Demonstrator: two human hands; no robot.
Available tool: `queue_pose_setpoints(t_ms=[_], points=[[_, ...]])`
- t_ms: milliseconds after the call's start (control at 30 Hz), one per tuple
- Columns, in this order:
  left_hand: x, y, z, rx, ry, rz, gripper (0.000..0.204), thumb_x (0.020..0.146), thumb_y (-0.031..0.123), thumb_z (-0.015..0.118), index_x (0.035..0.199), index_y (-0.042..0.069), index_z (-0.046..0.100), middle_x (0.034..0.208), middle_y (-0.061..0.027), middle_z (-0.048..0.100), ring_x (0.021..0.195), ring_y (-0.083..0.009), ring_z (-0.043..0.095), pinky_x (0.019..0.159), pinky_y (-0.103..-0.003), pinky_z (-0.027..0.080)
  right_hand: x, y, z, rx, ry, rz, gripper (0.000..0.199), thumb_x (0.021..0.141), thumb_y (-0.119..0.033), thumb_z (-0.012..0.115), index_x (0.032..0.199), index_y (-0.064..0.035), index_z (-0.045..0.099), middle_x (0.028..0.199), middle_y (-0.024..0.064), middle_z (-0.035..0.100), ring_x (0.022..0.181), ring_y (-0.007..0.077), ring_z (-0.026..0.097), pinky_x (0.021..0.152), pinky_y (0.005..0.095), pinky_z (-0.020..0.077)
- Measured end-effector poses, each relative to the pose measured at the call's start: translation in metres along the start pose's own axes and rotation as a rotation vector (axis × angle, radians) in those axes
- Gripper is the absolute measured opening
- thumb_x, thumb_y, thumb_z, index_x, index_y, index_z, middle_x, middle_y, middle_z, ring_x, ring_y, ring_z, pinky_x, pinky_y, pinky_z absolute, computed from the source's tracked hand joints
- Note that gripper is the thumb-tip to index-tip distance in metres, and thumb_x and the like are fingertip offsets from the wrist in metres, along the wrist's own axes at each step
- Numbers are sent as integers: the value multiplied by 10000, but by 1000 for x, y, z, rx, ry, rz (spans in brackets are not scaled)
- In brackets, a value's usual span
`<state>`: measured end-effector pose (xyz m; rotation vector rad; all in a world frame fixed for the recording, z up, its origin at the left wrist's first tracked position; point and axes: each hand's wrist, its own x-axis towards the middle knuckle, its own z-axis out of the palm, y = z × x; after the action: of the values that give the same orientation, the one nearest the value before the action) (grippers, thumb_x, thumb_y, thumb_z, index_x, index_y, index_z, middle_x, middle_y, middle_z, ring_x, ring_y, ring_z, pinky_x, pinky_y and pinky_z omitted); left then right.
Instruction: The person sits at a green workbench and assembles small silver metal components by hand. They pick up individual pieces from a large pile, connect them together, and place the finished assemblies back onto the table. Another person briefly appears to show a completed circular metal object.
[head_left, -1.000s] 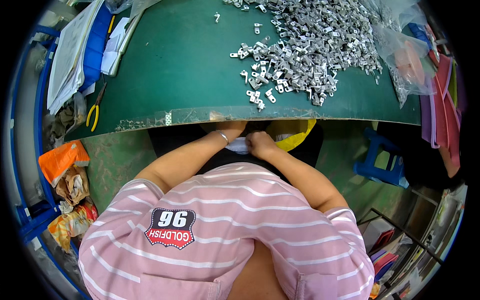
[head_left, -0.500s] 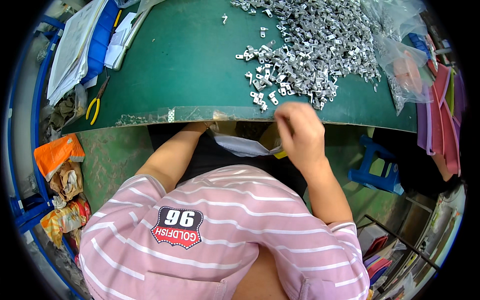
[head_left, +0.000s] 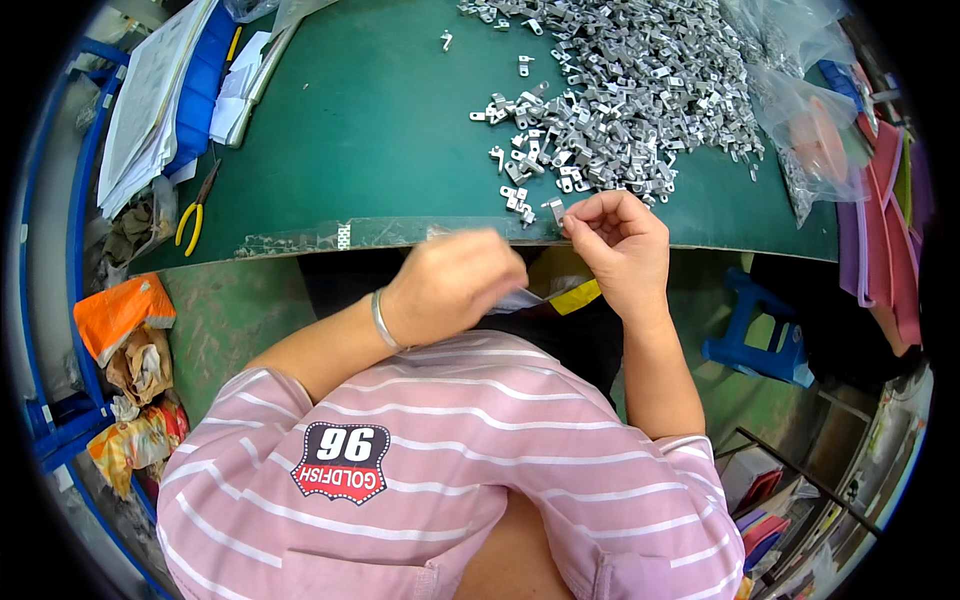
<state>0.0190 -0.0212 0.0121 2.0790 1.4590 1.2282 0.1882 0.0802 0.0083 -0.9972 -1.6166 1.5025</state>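
Note:
My right hand (head_left: 625, 240) is at the table's front edge, thumb and forefinger pinched on a small silver metal bracket (head_left: 556, 209). My left hand (head_left: 455, 280), with a bangle at the wrist, is in front of the edge, over my lap. Its fingers curl inward but are smeared by motion, so I cannot see whether anything is in them. Beyond my right hand lies a big heap of the same bent metal brackets (head_left: 650, 90), each with a hole. Between my hands, below the edge, part of an open bag with a yellow patch (head_left: 575, 297) shows; most of it is hidden.
The green table (head_left: 370, 120) has a worn, taped front edge. Yellow-handled pliers (head_left: 195, 215) lie at its left, near a blue tray (head_left: 200, 95) with papers. Clear plastic bags (head_left: 810, 130) are at the right. A blue stool (head_left: 755, 335) stands on the floor at the right.
My left hand has risen from below the table edge and moved right, over my lap. My right hand, blurred before, has reached slightly forward and now pinches a bracket at the edge.

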Motion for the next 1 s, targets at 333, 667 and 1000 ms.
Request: queue_pose_setpoints(t_ms=[333, 667, 1000], points=[[24, -27, 3, 187, 35, -107, 212, 682, 6, 688, 859, 34, 575, 879, -104, 567, 799, -287, 552, 707, -362, 450, 5, -11, -7, 846, -159, 236, 66, 801, -25, 569, 858, 7, 574, 680, 78, 558, 597, 157, 542, 508, 231, 459], [15, -22, -12, 63, 15, -280, 242, 723, -53, 619, 950, 28, 609, 907, -88, 562, 743, -208, 594, 694, -294, 483, 2, -4, 27, -533, -42, -212, 151, 785, -80, 633, 895, -2, 566, 734, 156, 561, 652, 304, 566, 591, 381, 453], [12, -17, -17, -1187, 249, -829, 202, 799, -94, 572, 991, -32, 566, 977, -104, 598, 998, -229, 614, 843, -266, 501, 14, -10, 35, -693, -65, -180, 163, 792, -139, 633, 833, 9, 578, 790, 188, 604, 736, 363, 593, 636, 429, 468]])
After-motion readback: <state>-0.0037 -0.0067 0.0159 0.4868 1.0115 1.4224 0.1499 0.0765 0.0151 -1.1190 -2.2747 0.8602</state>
